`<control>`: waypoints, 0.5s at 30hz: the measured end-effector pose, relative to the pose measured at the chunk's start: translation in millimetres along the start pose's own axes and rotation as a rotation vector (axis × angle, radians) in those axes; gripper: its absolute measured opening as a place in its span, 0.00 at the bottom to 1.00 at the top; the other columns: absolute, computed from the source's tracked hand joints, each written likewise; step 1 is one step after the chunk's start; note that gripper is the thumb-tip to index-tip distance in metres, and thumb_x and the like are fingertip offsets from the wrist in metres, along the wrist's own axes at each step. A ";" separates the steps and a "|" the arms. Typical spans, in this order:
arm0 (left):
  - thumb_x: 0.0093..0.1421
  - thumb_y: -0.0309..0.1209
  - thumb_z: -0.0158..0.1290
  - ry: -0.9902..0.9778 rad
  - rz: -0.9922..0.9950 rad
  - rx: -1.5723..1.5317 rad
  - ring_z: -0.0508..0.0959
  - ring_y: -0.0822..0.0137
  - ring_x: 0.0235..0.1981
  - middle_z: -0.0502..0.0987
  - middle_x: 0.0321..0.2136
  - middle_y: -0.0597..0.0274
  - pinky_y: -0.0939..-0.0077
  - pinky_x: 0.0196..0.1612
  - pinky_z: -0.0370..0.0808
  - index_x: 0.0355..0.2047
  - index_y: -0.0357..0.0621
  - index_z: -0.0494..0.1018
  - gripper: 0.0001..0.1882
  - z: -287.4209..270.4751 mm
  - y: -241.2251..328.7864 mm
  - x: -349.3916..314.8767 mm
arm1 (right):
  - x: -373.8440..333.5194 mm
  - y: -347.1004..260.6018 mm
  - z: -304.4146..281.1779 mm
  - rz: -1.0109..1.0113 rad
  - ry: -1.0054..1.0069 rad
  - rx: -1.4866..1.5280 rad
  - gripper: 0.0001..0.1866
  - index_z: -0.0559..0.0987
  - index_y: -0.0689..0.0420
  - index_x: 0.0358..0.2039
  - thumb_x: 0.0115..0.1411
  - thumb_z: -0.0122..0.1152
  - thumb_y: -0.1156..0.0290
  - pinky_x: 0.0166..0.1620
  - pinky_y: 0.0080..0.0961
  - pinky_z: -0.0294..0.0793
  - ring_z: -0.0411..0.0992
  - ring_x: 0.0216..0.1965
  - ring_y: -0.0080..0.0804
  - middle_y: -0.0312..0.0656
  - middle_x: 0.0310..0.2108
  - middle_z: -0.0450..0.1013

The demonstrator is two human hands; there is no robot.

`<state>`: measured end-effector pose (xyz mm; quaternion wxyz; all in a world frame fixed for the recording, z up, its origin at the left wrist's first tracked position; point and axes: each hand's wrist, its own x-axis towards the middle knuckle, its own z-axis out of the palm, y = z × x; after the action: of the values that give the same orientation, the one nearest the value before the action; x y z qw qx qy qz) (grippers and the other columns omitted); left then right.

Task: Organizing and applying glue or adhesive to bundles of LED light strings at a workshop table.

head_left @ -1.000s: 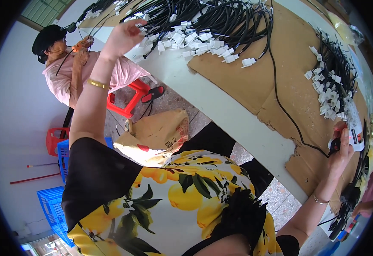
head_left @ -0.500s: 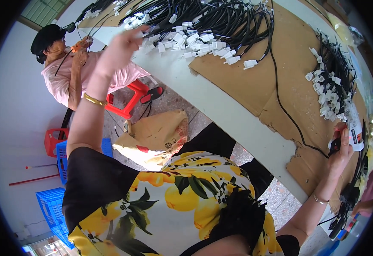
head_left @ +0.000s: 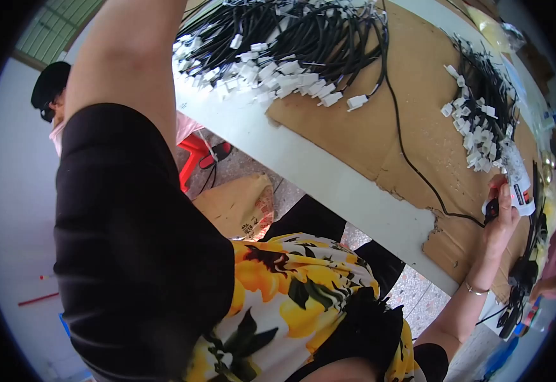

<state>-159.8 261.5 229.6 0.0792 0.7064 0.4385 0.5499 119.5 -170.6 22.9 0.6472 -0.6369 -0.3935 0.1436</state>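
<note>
My left arm (head_left: 131, 57) reaches up and forward past the upper edge, so its hand is out of the picture. At the right, my right hand (head_left: 502, 224) is closed on the dark end of a black cable (head_left: 400, 130). That cable runs from the top of the table down across the cardboard to my fingers. Right beside the hand stands a small white device (head_left: 525, 205) with a reddish glow near the fingertips. A large heap of black cables with white connectors (head_left: 297, 83) lies at the far side of the table.
A smaller bundle of cables with white connectors (head_left: 478, 137) lies on the cardboard sheet (head_left: 354, 143) at the right. The white table edge (head_left: 329, 175) slants across the middle. A brown sack (head_left: 236, 207) and a red stool (head_left: 192, 159) are on the floor; a person in a black cap (head_left: 50, 89) is at the left.
My left arm has stretched forward and upward, taking its hand out of view and covering much of the person at left. My right hand keeps its hold on the cable by the white device.
</note>
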 end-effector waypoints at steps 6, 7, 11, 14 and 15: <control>0.57 0.25 0.43 -0.074 0.069 -0.252 0.67 0.74 0.14 0.69 0.16 0.67 0.79 0.15 0.65 0.41 0.42 0.72 0.12 -6.6 -41.6 -10.9 | 11.1 4.3 9.5 0.015 -0.030 0.021 0.11 0.71 0.58 0.31 0.54 0.55 0.64 0.27 0.14 0.56 0.59 0.24 0.16 0.34 0.27 0.68; 0.57 0.26 0.43 -0.098 0.067 -0.300 0.67 0.74 0.14 0.69 0.16 0.67 0.79 0.15 0.65 0.41 0.42 0.72 0.12 -0.1 -54.8 -21.2 | 9.0 6.3 8.0 0.005 -0.021 0.013 0.11 0.71 0.58 0.31 0.54 0.54 0.64 0.28 0.14 0.56 0.59 0.24 0.16 0.35 0.27 0.68; 0.57 0.27 0.44 -0.141 0.078 -0.445 0.67 0.75 0.14 0.69 0.17 0.68 0.80 0.16 0.65 0.41 0.43 0.72 0.12 -17.6 -104.2 -56.7 | 8.1 0.4 0.7 -0.002 -0.025 -0.076 0.15 0.73 0.62 0.31 0.57 0.49 0.60 0.31 0.17 0.55 0.58 0.26 0.19 0.36 0.29 0.68; 0.57 0.29 0.46 -0.312 -0.078 -0.302 0.67 0.79 0.17 0.69 0.19 0.69 0.83 0.18 0.65 0.43 0.43 0.70 0.13 -9.2 -164.3 -101.3 | 4.8 2.5 -9.1 0.007 0.022 -0.084 0.16 0.73 0.63 0.31 0.57 0.48 0.60 0.31 0.17 0.55 0.59 0.26 0.20 0.37 0.29 0.68; 0.56 0.29 0.47 -0.308 -0.255 -0.204 0.68 0.78 0.19 0.70 0.21 0.68 0.83 0.20 0.67 0.43 0.42 0.70 0.13 -39.1 -196.5 -125.3 | 10.3 4.5 9.9 -0.024 -0.034 -0.064 0.16 0.73 0.63 0.30 0.58 0.48 0.61 0.31 0.17 0.55 0.59 0.26 0.20 0.37 0.28 0.68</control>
<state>-298.9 276.9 39.1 0.2850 0.7092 0.4491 0.4627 120.8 -155.9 20.9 0.6214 -0.6502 -0.4161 0.1339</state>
